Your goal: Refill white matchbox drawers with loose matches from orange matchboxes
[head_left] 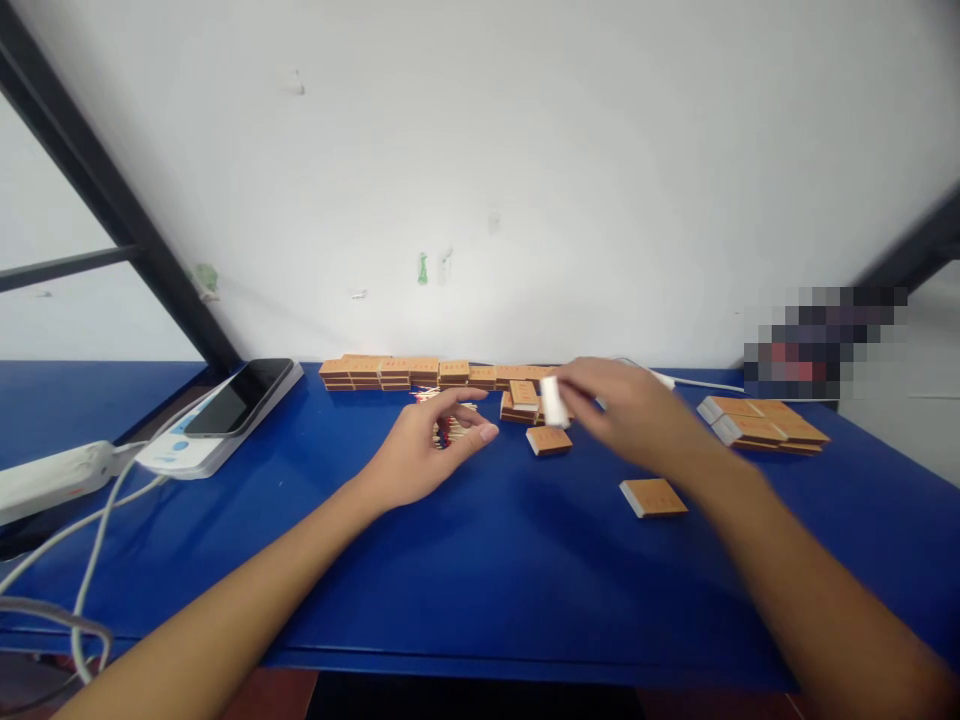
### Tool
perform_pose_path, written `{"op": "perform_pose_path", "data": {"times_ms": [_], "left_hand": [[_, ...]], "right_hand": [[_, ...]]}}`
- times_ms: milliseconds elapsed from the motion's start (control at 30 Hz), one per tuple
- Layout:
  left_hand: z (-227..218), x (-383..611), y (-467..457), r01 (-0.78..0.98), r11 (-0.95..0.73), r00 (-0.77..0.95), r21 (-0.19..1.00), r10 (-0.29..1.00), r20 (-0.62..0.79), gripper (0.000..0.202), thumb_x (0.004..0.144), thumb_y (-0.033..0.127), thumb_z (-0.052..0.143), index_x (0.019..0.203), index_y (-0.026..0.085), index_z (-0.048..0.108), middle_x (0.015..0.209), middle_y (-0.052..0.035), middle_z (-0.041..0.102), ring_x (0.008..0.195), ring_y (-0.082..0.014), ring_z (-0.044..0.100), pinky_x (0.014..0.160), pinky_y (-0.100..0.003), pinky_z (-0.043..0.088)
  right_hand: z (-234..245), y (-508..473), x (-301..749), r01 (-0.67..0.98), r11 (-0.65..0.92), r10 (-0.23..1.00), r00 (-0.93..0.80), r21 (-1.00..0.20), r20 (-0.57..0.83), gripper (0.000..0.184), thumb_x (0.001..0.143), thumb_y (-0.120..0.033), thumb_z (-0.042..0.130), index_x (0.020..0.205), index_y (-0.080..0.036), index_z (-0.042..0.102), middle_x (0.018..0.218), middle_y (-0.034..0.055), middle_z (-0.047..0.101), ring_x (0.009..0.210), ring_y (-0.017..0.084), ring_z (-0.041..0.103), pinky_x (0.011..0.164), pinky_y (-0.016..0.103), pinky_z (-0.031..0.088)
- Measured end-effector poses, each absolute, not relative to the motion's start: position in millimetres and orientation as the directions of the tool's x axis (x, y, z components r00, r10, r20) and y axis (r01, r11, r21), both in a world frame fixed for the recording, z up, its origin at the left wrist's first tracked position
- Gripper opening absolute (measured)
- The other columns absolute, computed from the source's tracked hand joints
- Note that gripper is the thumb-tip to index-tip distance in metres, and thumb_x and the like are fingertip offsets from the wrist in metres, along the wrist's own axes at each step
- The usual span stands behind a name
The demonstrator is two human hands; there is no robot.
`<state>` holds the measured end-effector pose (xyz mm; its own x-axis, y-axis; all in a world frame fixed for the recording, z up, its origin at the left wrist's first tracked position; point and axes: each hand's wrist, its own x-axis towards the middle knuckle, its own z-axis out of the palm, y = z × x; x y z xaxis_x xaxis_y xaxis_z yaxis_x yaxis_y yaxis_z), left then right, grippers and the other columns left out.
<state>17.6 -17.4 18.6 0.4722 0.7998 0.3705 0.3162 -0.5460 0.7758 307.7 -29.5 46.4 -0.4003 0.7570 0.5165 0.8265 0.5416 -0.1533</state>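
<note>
My left hand (431,445) hovers by a loose pile of matches (450,428), with thumb and fingers apart and nothing between them. The hand hides part of the pile. My right hand (626,405) pinches a small white matchbox tray (553,402), blurred by motion and held above the table. Just below it lies an orange-brown matchbox (548,441) with a white end. Behind the tray, another matchbox (524,395) sits on a low stack, partly covered by the right hand. A single matchbox (654,497) lies under the right forearm.
A long row of stacked matchboxes (375,372) runs along the wall. More matchboxes (769,423) are grouped at the right on the blue table (480,590). At the left are a phone (240,398) on a white box (169,450), a power strip (56,480) and cables.
</note>
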Motion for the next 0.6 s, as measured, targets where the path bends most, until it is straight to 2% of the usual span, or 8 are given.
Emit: {"op": "perform_pose_path", "data": {"times_ms": [67,100,167,200,300,467,533,600], "left_hand": [[15.9,16.3,-15.8,0.420,-0.676,0.499,0.606,0.729,0.468,0.042,0.097,0.045,0.070,0.134,0.024,0.064,0.107,-0.0039,0.079,0.099,-0.0232,0.071,0.089,-0.042,0.056],[14.7,15.5,-14.8,0.455,-0.730,0.526,0.510,0.682,0.508,0.040,0.098,0.042,0.069,0.133,0.024,0.064,0.105,-0.0039,0.078,0.100,-0.0238,0.070,0.094,-0.044,0.054],[12.5,14.1,-12.8,0.486,-0.797,0.576,0.358,0.600,0.555,0.037,0.100,0.038,0.067,0.133,0.021,0.063,0.102,-0.0050,0.077,0.101,-0.0246,0.068,0.098,-0.047,0.052],[11.6,13.5,-12.0,0.490,-0.812,0.592,0.317,0.576,0.564,0.037,0.101,0.037,0.065,0.134,0.021,0.063,0.100,-0.0056,0.076,0.101,-0.0247,0.067,0.098,-0.047,0.052],[9.5,12.4,-11.0,0.493,-0.830,0.610,0.260,0.543,0.577,0.036,0.103,0.035,0.062,0.136,0.020,0.062,0.098,-0.0065,0.076,0.099,-0.0249,0.067,0.094,-0.045,0.053],[7.5,11.1,-10.6,0.482,-0.847,0.626,0.225,0.512,0.588,0.036,0.103,0.031,0.060,0.136,0.018,0.062,0.100,-0.0072,0.077,0.099,-0.0249,0.067,0.093,-0.046,0.053],[6.6,11.1,-9.5,0.475,-0.852,0.630,0.218,0.503,0.592,0.030,0.104,0.030,0.059,0.130,0.018,0.066,0.097,-0.0069,0.077,0.097,-0.0244,0.066,0.092,-0.045,0.053],[5.1,11.7,-7.8,0.460,-0.865,0.643,0.201,0.481,0.596,0.022,0.104,0.027,0.057,0.119,0.018,0.071,0.094,-0.0066,0.077,0.095,-0.0235,0.065,0.090,-0.043,0.053]], "right_hand": [[58.2,-25.8,359.8,0.941,0.271,0.920,-0.192,-0.204,0.341,0.020,0.098,-0.028,0.059,0.084,-0.022,0.072,0.076,0.0073,0.073,0.064,0.020,0.062,0.060,0.033,0.044],[61.1,-23.1,385.8,0.967,0.128,0.965,-0.071,-0.218,0.252,0.021,0.095,-0.028,0.065,0.077,-0.021,0.072,0.067,0.0078,0.071,0.055,0.019,0.059,0.055,0.034,0.040],[61.0,-16.5,428.4,0.958,-0.173,0.975,0.200,-0.229,0.098,0.024,0.086,-0.021,0.076,0.063,-0.020,0.071,0.060,0.0090,0.069,0.047,0.018,0.057,0.053,0.035,0.039],[59.2,-13.3,442.5,0.932,-0.273,0.957,0.289,-0.237,0.036,0.024,0.083,-0.017,0.079,0.060,-0.019,0.072,0.060,0.0101,0.070,0.049,0.019,0.058,0.054,0.036,0.040],[54.6,-8.0,456.4,0.910,-0.282,0.959,0.271,-0.303,-0.078,0.022,0.083,-0.013,0.078,0.062,-0.017,0.076,0.071,0.0141,0.075,0.058,0.021,0.064,0.063,0.039,0.045],[59.6,-18.3,435.1,0.910,-0.251,0.968,0.232,-0.330,-0.098,0.018,0.090,-0.025,0.075,0.076,-0.015,0.079,0.080,0.0168,0.076,0.061,0.021,0.065,0.061,0.039,0.045],[61.2,-25.0,418.1,0.919,-0.128,0.988,0.084,-0.372,-0.133,0.022,0.090,-0.039,0.075,0.087,-0.017,0.080,0.082,0.0146,0.076,0.067,0.023,0.068,0.062,0.037,0.048],[60.3,-29.8,395.8,0.907,0.071,0.976,-0.149,-0.416,-0.158,0.036,0.087,-0.053,0.074,0.105,-0.022,0.079,0.090,0.0108,0.076,0.079,0.026,0.070,0.069,0.036,0.052]]}}
